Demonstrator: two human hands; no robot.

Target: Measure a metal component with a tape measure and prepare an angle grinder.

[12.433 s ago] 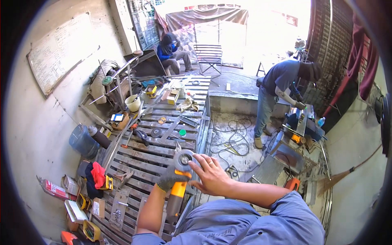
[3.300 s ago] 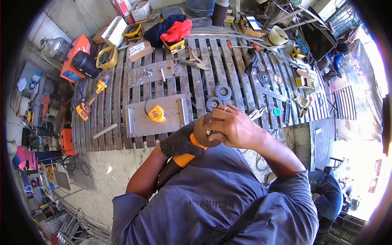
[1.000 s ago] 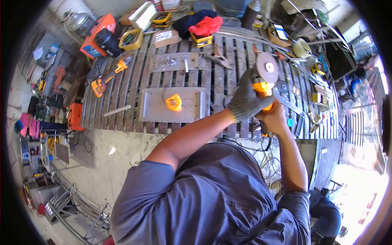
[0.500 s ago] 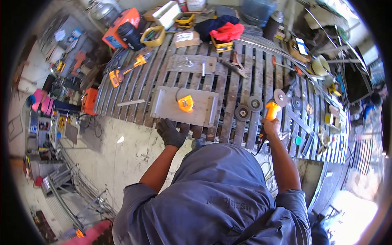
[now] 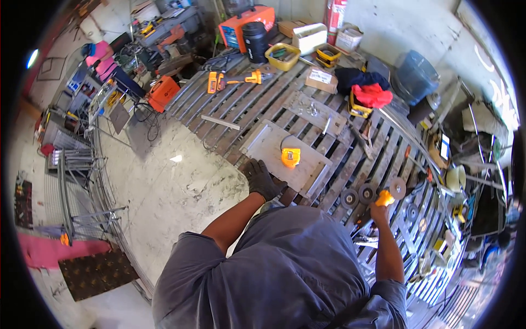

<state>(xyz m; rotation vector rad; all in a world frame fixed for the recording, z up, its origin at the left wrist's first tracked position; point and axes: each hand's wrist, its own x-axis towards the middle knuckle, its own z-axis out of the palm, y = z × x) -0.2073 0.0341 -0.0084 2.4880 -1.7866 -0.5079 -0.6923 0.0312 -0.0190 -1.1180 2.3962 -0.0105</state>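
My left hand (image 5: 264, 180), in a dark work glove, lies at the near left edge of a flat metal plate (image 5: 268, 143) with its fingers spread. The plate has raised strips along two ends. On top of it sits a yellow tape measure (image 5: 290, 158). My bare right hand (image 5: 378, 213) is closed round a yellow angle grinder (image 5: 386, 198), whose disc (image 5: 398, 187) points away from me. Left of the grinder, two dark grinding discs (image 5: 367, 193) rest on the slatted bench. More discs (image 5: 412, 211) lie to its right.
A smaller metal plate (image 5: 315, 112) with small loose pieces lies behind. A flat metal strip (image 5: 220, 122), another yellow grinder (image 5: 216, 82), a yellow tray (image 5: 282, 56) and an orange machine (image 5: 247, 27) are farther left. Far left stands a person in a pink top (image 5: 102, 59).
My view has swung left, so the bench appears turned and shifted right. My left hand stays at the plate's edge, and my right hand still grips the grinder.
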